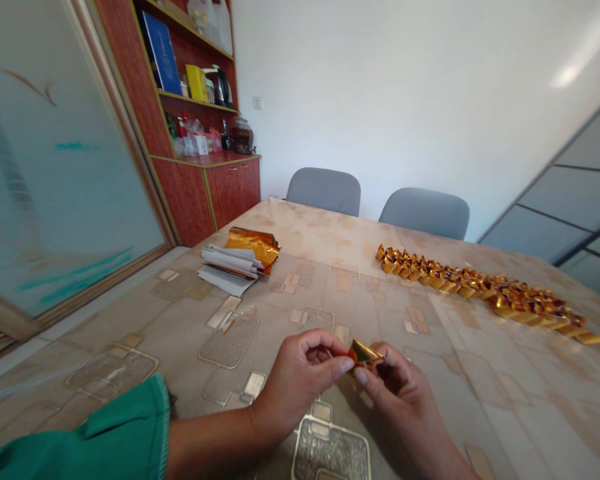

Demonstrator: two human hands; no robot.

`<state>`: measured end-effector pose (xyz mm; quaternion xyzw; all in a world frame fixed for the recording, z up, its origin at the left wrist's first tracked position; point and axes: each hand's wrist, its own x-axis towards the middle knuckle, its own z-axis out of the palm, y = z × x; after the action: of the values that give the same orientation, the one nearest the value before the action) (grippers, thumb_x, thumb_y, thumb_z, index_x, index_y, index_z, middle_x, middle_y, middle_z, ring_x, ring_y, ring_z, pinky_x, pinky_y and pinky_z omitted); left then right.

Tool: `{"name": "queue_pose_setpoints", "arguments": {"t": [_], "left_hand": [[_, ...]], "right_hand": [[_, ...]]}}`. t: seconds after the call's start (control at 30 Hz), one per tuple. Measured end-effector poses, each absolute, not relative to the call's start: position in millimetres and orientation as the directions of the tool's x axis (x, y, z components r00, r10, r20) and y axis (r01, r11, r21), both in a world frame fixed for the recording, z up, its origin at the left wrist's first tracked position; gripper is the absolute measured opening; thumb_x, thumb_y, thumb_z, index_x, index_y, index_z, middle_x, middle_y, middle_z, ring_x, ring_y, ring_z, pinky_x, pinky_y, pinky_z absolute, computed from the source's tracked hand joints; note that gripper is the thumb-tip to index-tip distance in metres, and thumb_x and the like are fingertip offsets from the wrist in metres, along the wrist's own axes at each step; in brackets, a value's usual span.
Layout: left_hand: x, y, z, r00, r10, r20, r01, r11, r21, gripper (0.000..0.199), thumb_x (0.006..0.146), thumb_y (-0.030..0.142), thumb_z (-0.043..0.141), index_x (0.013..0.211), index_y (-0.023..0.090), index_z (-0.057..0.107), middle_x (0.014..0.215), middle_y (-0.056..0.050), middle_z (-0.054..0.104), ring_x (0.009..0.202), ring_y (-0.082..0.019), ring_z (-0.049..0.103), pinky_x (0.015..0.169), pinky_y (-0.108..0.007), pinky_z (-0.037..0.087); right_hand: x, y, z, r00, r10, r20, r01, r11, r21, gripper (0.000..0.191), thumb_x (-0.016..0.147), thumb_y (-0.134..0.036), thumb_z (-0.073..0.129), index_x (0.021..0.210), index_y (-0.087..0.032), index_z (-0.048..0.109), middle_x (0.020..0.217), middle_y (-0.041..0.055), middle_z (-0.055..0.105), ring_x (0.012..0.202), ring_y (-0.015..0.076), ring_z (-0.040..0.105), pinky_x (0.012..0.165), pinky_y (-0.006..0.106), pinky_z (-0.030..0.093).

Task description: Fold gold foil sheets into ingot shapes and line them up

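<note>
Head view over a patterned tablecloth (130, 320) shows the person's left hand (297, 387) and right hand (400, 400) held close together above the table, their fingers pinching a small folded piece of gold foil (365, 353) from either side. The foil sits between the two hands, clear of the tabletop. A green sleeve (80, 433) covers the upper left arm. Ahead and to the left, a stack of white paper slips (227, 263) lies against a bundle of gold foil sheets (253, 243). To the right, a long row of folded gold foil pieces (480, 290) runs diagonally across the table, well apart from the hands. Two grey chairs (325, 190) stand beyond the far edge, near a reddish wooden cabinet (195, 193).
</note>
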<state>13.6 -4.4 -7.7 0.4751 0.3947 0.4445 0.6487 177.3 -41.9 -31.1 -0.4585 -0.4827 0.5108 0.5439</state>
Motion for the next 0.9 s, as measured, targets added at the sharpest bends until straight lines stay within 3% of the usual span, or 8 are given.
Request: {"name": "queue_pose_setpoints", "arguments": {"t": [0.1, 0.2, 0.27, 0.4, 0.6, 0.9], "left_hand": [[12.7, -2.3, -8.5, 0.383, 0.905, -0.184, -0.249, 0.293, 0.923, 0.030, 0.065, 0.038, 0.082, 0.074, 0.015, 0.063, 0.060, 0.003, 0.057, 0.052, -0.009, 0.045, 0.053, -0.023, 0.034], [10.2, -1.3, -6.9, 0.498, 0.835, -0.234, -0.291, 0.415, 0.862, 0.037, 0.063, 0.040, 0.085, 0.074, 0.015, 0.061, 0.066, 0.002, 0.058, 0.054, -0.007, 0.043, 0.053, -0.022, 0.028], [8.6, -1.0, -5.7, 0.562, 0.787, -0.255, -0.296, 0.479, 0.826, 0.038, 0.061, 0.039, 0.087, 0.074, 0.014, 0.061, 0.070, 0.001, 0.059, 0.056, -0.007, 0.042, 0.053, -0.022, 0.024], [7.0, -0.4, -5.6, 0.613, 0.742, -0.272, -0.296, 0.534, 0.792, 0.042, 0.056, 0.039, 0.091, 0.071, 0.014, 0.061, 0.069, 0.001, 0.059, 0.057, -0.008, 0.046, 0.053, -0.023, 0.021], [5.9, 0.0, -6.1, 0.649, 0.681, -0.339, -0.249, 0.611, 0.751, 0.044, 0.051, 0.039, 0.093, 0.071, 0.015, 0.062, 0.071, -0.001, 0.063, 0.063, -0.011, 0.054, 0.055, -0.023, 0.023], [6.5, -2.3, -8.1, 0.717, 0.610, -0.336, -0.215, 0.653, 0.726, 0.041, 0.055, 0.039, 0.093, 0.075, 0.014, 0.067, 0.072, -0.002, 0.065, 0.068, -0.015, 0.059, 0.063, -0.025, 0.035]], "right_hand": [[179.2, -42.7, -24.4, -0.102, 0.994, 0.044, -0.187, 0.025, -0.982, 0.026, 0.081, -0.045, 0.075, 0.078, -0.023, 0.060, 0.071, -0.0004, 0.055, 0.067, 0.0166, 0.047, 0.062, 0.030, 0.039], [182.3, -41.2, -18.1, -0.184, 0.983, 0.009, -0.344, -0.055, -0.937, 0.036, 0.091, -0.056, 0.055, 0.085, -0.022, 0.064, 0.080, 0.0038, 0.060, 0.076, 0.0204, 0.052, 0.071, 0.034, 0.041], [184.2, -40.0, -17.1, -0.209, 0.977, -0.035, -0.377, -0.114, -0.919, 0.040, 0.095, -0.055, 0.048, 0.092, -0.021, 0.068, 0.084, 0.0054, 0.062, 0.080, 0.0214, 0.052, 0.075, 0.036, 0.040], [186.8, -41.4, -18.9, -0.296, 0.950, -0.101, -0.418, -0.223, -0.881, 0.031, 0.094, -0.047, 0.056, 0.095, -0.020, 0.071, 0.088, 0.0052, 0.063, 0.081, 0.0202, 0.052, 0.075, 0.034, 0.039], [188.8, -47.5, -14.5, -0.360, 0.916, -0.177, -0.496, -0.349, -0.795, 0.029, 0.088, -0.043, 0.068, 0.095, -0.015, 0.073, 0.090, 0.0065, 0.065, 0.084, 0.0186, 0.054, 0.079, 0.033, 0.041], [187.1, -50.5, -13.1, -0.445, 0.882, -0.154, -0.576, -0.413, -0.705, 0.014, 0.086, -0.028, 0.073, 0.088, -0.015, 0.072, 0.083, 0.0031, 0.065, 0.078, 0.0139, 0.058, 0.078, 0.028, 0.044]]}}
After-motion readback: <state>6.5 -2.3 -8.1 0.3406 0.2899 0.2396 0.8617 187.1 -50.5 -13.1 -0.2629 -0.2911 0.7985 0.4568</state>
